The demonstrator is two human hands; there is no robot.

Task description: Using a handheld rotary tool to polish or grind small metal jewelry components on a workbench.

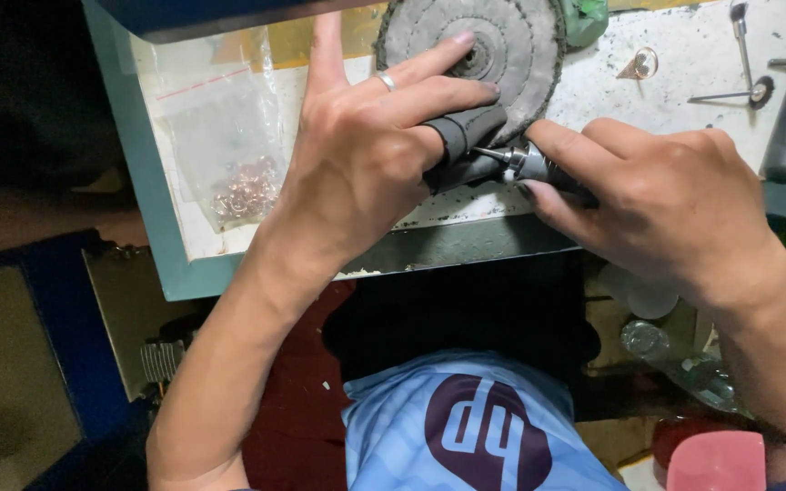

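2 hands [511,173] grip a slim dark rotary tool [539,171], its metal collet seemingly against a black-wrapped thumb [462,135].

Both hands [366,155] [675,200] around rotary handpiece [529,165] beside buffing wheel [502,45]

Likely jewellery workshop: buffing wheel [484,45], rotary burrs [746,64].

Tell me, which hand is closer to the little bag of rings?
Left. The left hand lies just beside the bag of rings, on its right. The right hand is farther off, past the left hand, gripping a small rotary tool.
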